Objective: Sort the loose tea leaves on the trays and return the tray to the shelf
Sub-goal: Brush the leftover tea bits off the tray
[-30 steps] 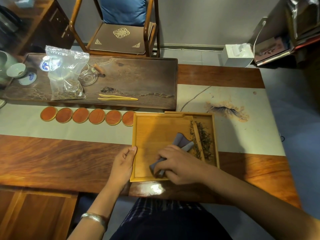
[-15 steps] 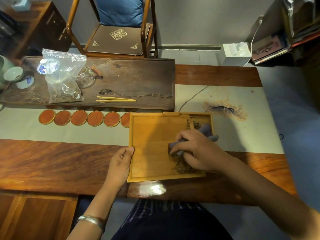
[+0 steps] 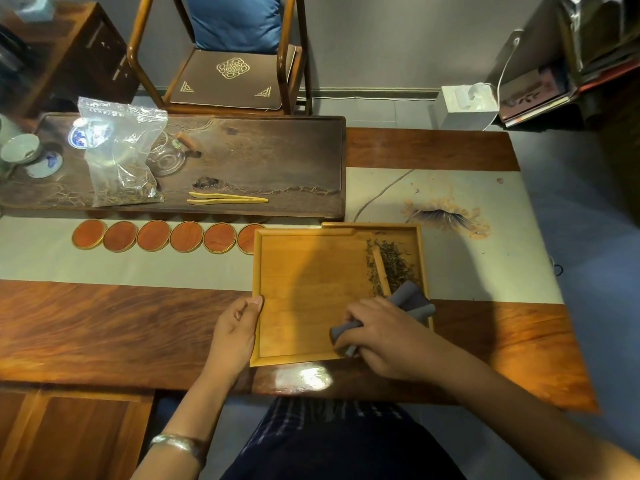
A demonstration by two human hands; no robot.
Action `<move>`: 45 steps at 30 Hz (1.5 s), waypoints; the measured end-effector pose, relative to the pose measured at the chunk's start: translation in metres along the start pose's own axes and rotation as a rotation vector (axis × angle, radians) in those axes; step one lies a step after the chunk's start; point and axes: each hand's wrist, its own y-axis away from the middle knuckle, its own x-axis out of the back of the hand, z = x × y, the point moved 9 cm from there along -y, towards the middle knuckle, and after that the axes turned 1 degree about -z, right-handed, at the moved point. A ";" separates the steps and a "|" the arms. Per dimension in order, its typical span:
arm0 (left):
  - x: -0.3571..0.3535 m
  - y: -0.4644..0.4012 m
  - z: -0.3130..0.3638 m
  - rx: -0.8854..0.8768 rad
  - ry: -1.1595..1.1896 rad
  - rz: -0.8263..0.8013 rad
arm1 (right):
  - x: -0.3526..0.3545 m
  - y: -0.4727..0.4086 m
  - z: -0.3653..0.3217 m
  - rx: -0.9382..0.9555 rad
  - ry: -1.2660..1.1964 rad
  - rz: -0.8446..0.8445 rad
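Observation:
A light wooden tray (image 3: 311,289) lies flat on the table in front of me. Dark loose tea leaves (image 3: 391,266) are heaped along its right side, around a thin wooden strip (image 3: 381,271). My left hand (image 3: 237,327) grips the tray's left rim, thumb on top. My right hand (image 3: 384,336) is at the tray's near right corner, closed around a folded grey cloth (image 3: 408,304) whose ends stick out on both sides of the fist. The cloth's far end touches the leaves.
Behind the tray stands a dark tea board (image 3: 242,161) holding a plastic bag of tea (image 3: 121,157), bamboo tongs (image 3: 227,198), a glass pitcher (image 3: 166,155) and cups (image 3: 20,148). Several round red coasters (image 3: 169,235) line up left of the tray. A chair (image 3: 228,74) stands beyond.
My right hand with the cloth swept right across the tray, then drew back to the near right corner. The leaves lie gathered at the tray's right side. My left hand stayed on the rim.

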 end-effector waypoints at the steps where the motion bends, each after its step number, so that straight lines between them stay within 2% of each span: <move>1: 0.001 0.000 0.000 -0.003 0.001 0.004 | 0.001 0.002 0.005 -0.006 0.005 -0.003; 6: 0.007 0.000 -0.001 0.006 -0.010 0.035 | 0.012 0.011 0.032 -0.075 0.021 -0.025; 13: 0.009 0.000 0.003 -0.008 -0.028 0.062 | 0.062 0.018 0.063 -0.158 -0.187 0.251; 20: 0.005 0.001 0.000 -0.002 -0.058 0.045 | 0.026 0.038 0.045 -0.151 -0.189 0.107; 26: 0.001 0.001 -0.002 0.003 -0.059 0.016 | 0.016 0.035 0.048 -0.164 -0.080 0.066; 36: -0.001 0.004 0.004 -0.019 -0.056 -0.006 | 0.021 0.008 0.072 -0.224 0.006 0.137; 45: 0.001 0.005 0.005 -0.029 -0.056 0.017 | 0.033 -0.006 0.085 -0.305 -0.051 0.215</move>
